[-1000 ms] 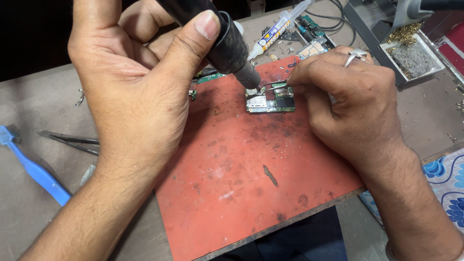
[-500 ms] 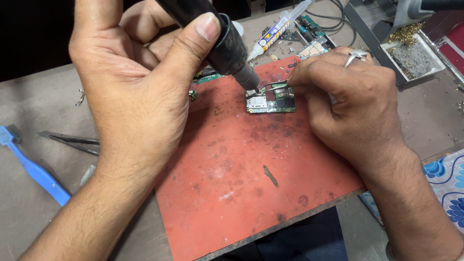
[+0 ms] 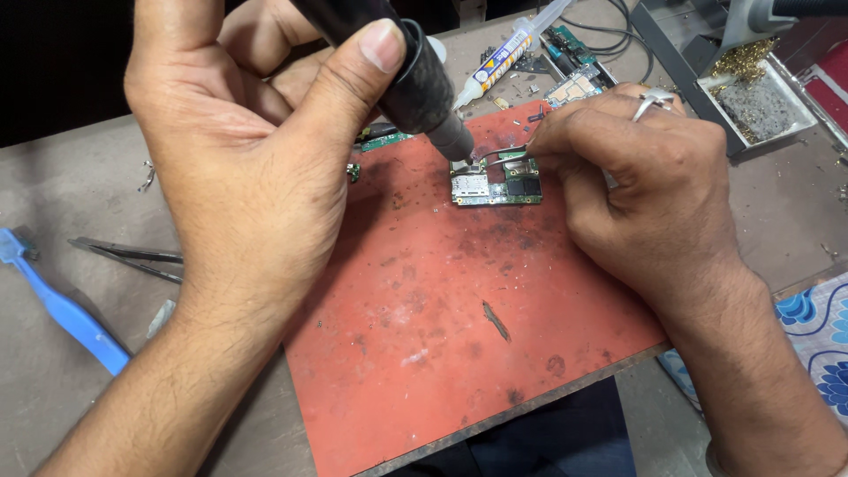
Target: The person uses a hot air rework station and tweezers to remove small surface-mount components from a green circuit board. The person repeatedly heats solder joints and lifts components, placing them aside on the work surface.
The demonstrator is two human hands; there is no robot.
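My left hand (image 3: 252,150) grips a black hot-air tool (image 3: 415,84), its metal nozzle pointing down at the top left of a small green circuit board (image 3: 496,184). The board lies on a red work mat (image 3: 442,336). My right hand (image 3: 640,177) holds thin metal tweezers (image 3: 502,157), whose tips rest on the board's upper edge right beside the nozzle.
A flux syringe (image 3: 499,57) and more circuit boards (image 3: 570,53) lie behind the mat. A tray with brass wool (image 3: 751,88) stands at the back right. Black tweezers (image 3: 128,256) and a blue plastic pry tool (image 3: 57,305) lie at the left on the grey bench.
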